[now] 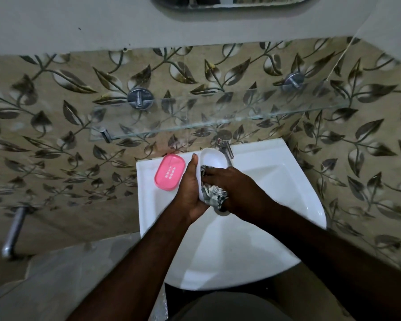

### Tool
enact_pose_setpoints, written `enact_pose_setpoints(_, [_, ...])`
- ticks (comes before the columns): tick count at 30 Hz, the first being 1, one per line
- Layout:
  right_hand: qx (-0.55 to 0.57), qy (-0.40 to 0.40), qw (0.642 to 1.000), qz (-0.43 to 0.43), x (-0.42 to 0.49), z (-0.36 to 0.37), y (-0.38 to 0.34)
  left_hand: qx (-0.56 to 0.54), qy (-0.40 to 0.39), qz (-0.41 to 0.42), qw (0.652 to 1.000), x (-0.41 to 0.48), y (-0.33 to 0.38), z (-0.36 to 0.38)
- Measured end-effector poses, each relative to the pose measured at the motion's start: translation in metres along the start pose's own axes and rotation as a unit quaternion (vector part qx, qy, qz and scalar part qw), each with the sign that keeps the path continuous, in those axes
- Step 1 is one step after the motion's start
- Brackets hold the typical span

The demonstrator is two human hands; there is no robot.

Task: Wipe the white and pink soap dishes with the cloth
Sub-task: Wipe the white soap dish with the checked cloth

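My left hand [189, 188] holds the white soap dish [214, 158] tilted above the white basin [287, 193], gripping its left side. My right hand [236, 188] presses a crumpled grey patterned cloth [214, 194] into the near end of that dish. The pink soap dish [170, 172] lies on the basin's back left ledge, just left of my left hand, with its slotted inside facing up.
A chrome tap [225, 144] stands at the back of the basin, right behind the white dish. A glass shelf [218, 119] on chrome brackets runs across the leaf-patterned tiled wall above. A chrome pipe [13, 230] sticks out low on the left.
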State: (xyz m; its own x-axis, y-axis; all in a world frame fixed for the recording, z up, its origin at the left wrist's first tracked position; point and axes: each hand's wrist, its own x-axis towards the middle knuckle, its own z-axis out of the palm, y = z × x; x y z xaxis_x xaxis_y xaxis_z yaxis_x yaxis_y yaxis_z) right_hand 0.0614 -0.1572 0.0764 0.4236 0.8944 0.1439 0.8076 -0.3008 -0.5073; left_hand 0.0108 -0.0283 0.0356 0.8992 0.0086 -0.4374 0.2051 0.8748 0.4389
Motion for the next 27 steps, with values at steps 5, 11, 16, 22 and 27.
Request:
enact_pose_setpoints(5, [-0.046,0.091,0.993,0.055,0.018,-0.003,-0.002,0.022,0.026,0.036,0.999,0.004,0.0,0.009])
enact_pose_setpoints(11, [-0.077,0.131,0.967,0.207,0.028,-0.007,0.0,0.097,0.04,0.118,0.987,0.005,-0.003,0.018])
enact_pose_setpoints(16, [0.063,0.039,0.974,0.213,0.02,-0.008,-0.007,0.133,0.09,0.16,0.974,0.006,-0.001,0.013])
enact_pose_setpoints(22, [0.35,0.043,0.884,0.307,0.006,-0.009,-0.018,0.085,0.026,0.174,0.981,-0.001,-0.009,0.008])
enact_pose_setpoints(27, [0.447,0.181,0.815,0.321,0.024,-0.017,-0.02,0.056,-0.004,0.164,0.985,0.0,-0.006,0.023])
